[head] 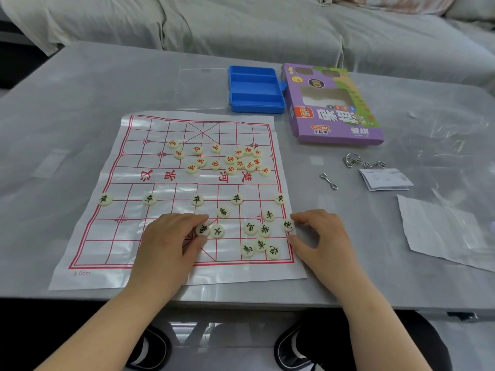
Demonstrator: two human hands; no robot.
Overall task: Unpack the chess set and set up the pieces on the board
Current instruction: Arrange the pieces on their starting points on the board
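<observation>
Pinching piece (202,230) w/ L hand (168,242), edge piece (288,225) w/ R hand (318,236). Loose pieces (251,228) between. Beyond board (107,236): blue case (255,89), box (332,113), wire puzzles (351,159).

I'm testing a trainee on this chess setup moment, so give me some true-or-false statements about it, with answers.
Five black soldiers stand in a row across the board. True.
The blue case holds red pieces. False: it is empty; the red pieces lie clustered on the board's far half.
The right hand pinches a black cannon piece at the board's right edge. True.
The left hand rests off the board. False: its fingers hold a black piece on the board.
</observation>
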